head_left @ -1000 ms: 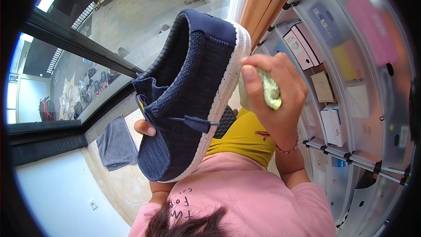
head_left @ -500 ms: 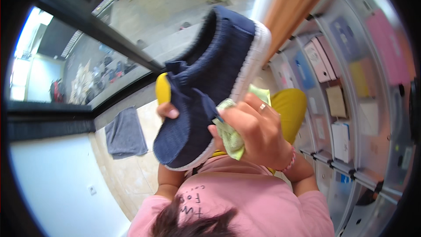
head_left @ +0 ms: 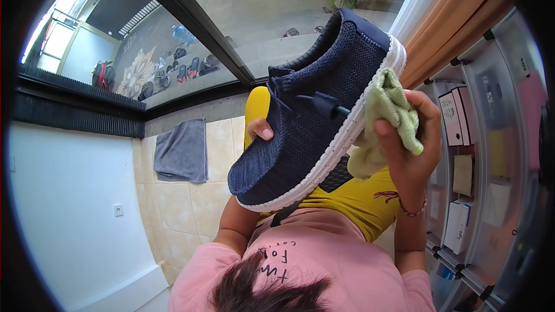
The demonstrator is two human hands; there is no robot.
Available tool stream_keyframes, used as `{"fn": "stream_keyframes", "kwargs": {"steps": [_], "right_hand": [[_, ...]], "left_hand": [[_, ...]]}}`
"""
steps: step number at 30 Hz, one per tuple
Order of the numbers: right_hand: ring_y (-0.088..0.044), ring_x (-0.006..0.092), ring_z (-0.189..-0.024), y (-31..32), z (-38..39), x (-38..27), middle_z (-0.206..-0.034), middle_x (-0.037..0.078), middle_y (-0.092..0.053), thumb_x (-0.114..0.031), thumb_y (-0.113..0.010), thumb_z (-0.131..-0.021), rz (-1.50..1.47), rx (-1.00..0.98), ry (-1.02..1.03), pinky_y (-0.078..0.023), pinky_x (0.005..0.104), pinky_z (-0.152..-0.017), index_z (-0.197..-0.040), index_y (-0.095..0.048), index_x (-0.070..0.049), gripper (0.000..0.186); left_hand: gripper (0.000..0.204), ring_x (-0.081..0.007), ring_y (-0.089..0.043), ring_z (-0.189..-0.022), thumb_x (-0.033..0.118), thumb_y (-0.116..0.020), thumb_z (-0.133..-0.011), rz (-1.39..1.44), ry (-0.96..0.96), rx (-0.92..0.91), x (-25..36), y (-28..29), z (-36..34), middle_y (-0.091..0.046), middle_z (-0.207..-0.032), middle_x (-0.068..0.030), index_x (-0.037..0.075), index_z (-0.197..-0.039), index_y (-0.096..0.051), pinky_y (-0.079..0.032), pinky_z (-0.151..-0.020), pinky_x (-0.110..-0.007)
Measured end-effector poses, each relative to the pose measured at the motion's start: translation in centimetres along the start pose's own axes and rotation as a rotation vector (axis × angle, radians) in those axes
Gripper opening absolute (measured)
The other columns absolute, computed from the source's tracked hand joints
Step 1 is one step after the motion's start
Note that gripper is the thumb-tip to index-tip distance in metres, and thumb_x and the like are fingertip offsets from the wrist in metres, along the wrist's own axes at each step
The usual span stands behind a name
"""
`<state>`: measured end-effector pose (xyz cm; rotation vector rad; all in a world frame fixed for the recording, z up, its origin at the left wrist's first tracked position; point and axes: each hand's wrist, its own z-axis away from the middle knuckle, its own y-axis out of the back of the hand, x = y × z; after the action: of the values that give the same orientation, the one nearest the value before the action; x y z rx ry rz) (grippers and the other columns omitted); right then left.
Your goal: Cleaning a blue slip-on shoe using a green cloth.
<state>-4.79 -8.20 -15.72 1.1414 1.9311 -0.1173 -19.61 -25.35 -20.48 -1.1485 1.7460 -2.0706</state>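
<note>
A navy knit shoe (head_left: 315,101) with a thick white speckled sole is held up in front of me, its toe toward the lower left and its heel at the upper right. My left hand (head_left: 260,130) grips it near the toe; only a thumb shows over the upper, and the other fingers are hidden behind. In my right hand (head_left: 413,144) is a bunched light green cloth (head_left: 396,110), pressed against the side of the white sole near the heel. A dark lace and tab hang across the shoe's side.
A grey towel (head_left: 182,150) lies on the beige tiles by the glass door frame (head_left: 191,23). On the right stands a shelf of clear storage boxes (head_left: 491,138), beside an orange curtain (head_left: 457,17). Several pairs of footwear (head_left: 188,69) are outside the glass.
The shoe has shifted to the right, with more of its sole showing. My right hand and the cloth have moved from the lace area to the sole by the heel.
</note>
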Motion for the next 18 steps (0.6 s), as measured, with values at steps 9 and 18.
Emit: {"fn": "stream_keyframes", "kwargs": {"steps": [9, 18], "right_hand": [[-0.054, 0.0327, -0.087, -1.7, -0.5, -0.1, -0.101, 0.014, -0.056, -0.001, -0.073, -0.078, 0.145, -0.076, 0.292, -0.045, 0.0439, -0.078, -0.117, -0.057, -0.009, 0.042], [-0.06, 0.0248, -0.065, -0.7, 0.7, -0.5, -0.078, 0.009, -0.06, -0.018, -0.081, -0.078, 0.316, -0.025, 0.332, -0.049, 0.0346, -0.059, -0.095, -0.061, -0.007, 0.028]], "left_hand": [[0.095, -0.0402, -0.055, -0.123, 0.013, -0.059, -0.05, 0.047, 0.218, -0.117, -1.3, 1.7, -0.4, -0.052, -0.136, -0.0297, -0.009, -0.141, -0.038, -0.036, -0.115, -0.044], [0.088, -0.0401, -0.059, -0.118, 0.013, -0.06, -0.052, 0.216, 0.19, -0.292, -3.0, 5.4, -0.6, -0.056, -0.132, -0.0277, -0.009, -0.136, -0.043, -0.042, -0.11, -0.044]]}}
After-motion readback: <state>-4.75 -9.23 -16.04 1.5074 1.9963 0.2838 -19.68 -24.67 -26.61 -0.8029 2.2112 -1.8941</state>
